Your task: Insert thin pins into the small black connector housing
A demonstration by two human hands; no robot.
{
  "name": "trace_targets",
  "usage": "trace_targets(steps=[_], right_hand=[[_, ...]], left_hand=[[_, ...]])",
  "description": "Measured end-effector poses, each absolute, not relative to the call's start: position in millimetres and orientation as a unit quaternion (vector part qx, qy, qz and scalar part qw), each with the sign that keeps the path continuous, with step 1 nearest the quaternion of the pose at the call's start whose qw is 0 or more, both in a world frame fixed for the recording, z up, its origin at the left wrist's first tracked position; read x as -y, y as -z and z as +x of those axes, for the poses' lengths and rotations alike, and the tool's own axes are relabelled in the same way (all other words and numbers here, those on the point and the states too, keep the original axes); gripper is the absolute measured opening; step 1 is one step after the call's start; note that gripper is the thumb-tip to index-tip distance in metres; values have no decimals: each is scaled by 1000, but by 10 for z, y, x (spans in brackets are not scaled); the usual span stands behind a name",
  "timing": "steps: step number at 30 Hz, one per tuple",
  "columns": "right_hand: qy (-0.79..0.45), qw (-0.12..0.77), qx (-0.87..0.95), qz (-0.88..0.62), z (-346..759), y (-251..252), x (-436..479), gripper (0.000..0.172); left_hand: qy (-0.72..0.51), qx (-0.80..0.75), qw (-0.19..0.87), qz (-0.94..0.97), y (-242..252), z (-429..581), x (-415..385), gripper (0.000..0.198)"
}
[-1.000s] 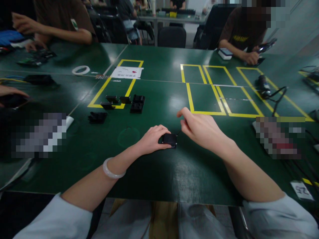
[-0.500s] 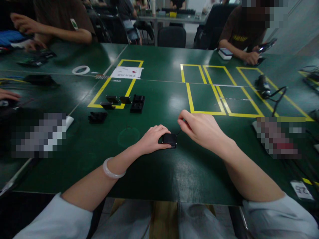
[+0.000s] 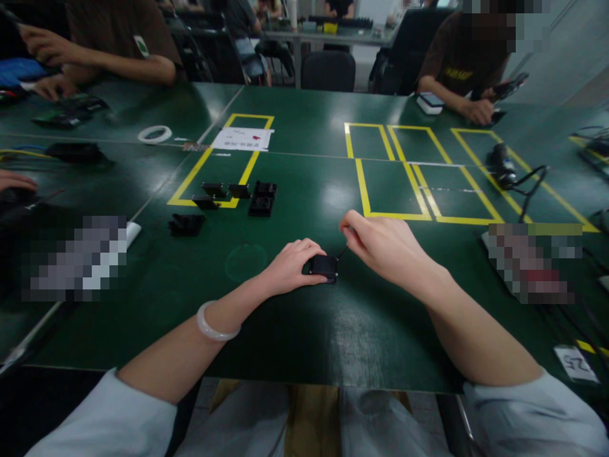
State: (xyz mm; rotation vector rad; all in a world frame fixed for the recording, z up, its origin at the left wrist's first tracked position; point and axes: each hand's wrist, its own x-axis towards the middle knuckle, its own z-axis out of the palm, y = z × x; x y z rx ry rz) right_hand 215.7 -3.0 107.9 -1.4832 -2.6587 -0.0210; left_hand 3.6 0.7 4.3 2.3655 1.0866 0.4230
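A small black rectangular block (image 3: 325,268) with bright screw heads at its corners rests on the green table. My left hand (image 3: 295,265) grips it from the left, thumb along the near side and fingers along the far side. To its right, my right hand (image 3: 387,246) is pinched around a thin dark rod (image 3: 341,253), perhaps a hex key or screwdriver. The rod's exposed end reaches the block's upper right corner; the rest is hidden inside the hand.
Several black parts (image 3: 262,198) stand to the left, with a bracket-like piece (image 3: 186,224). Beyond are a paper sheet (image 3: 243,138), a white tape roll (image 3: 155,134) and yellow tape outlines (image 3: 397,214). A black cabled device (image 3: 502,165) lies right. Co-workers sit across.
The thin rod's angle and my right fingers have shifted very slightly. My left hand and the block have stayed where they were.
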Motion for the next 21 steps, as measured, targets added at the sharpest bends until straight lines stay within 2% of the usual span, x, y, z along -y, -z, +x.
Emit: trace_targets(steps=[5, 11, 16, 21], right_hand=[[-12, 74, 878, -474, 2161, -1077, 38, 29], [4, 40, 874, -485, 2161, -1083, 27, 34], [-7, 76, 880, -469, 2163, -1072, 28, 29], [2, 59, 877, -477, 2165, -1064, 29, 30]], left_hand=[[-161, -398, 251, 867, -51, 39, -4, 37], [-158, -397, 250, 869, -40, 36, -10, 38], [-159, -399, 248, 868, -20, 34, -15, 38], [-157, -400, 250, 868, -28, 35, -11, 39]])
